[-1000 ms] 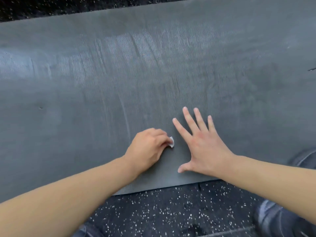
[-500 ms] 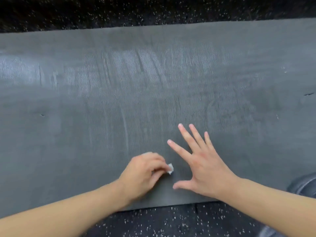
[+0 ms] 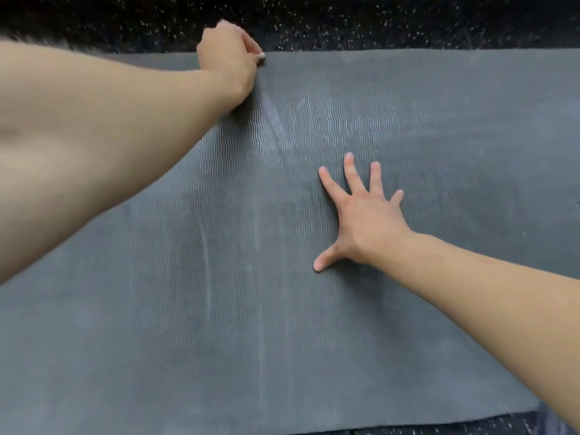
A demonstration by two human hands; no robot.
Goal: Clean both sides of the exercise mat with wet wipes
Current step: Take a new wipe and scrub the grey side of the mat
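Mat [image 3: 314, 309] is flat on the speckled floor [image 3: 376, 23]. Left hand [image 3: 227, 58] bunches a wet wipe [image 3: 261, 57] at the far edge, right hand [image 3: 364, 215] spread flat mid-mat.

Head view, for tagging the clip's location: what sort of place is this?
Probably a gym or home workout room: black speckled rubber floor under a grey textured exercise mat, which both hands work on.

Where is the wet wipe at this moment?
In the head view, the wet wipe is at the mat's far edge, upper left, gripped in the left hand; only a small white bit shows.
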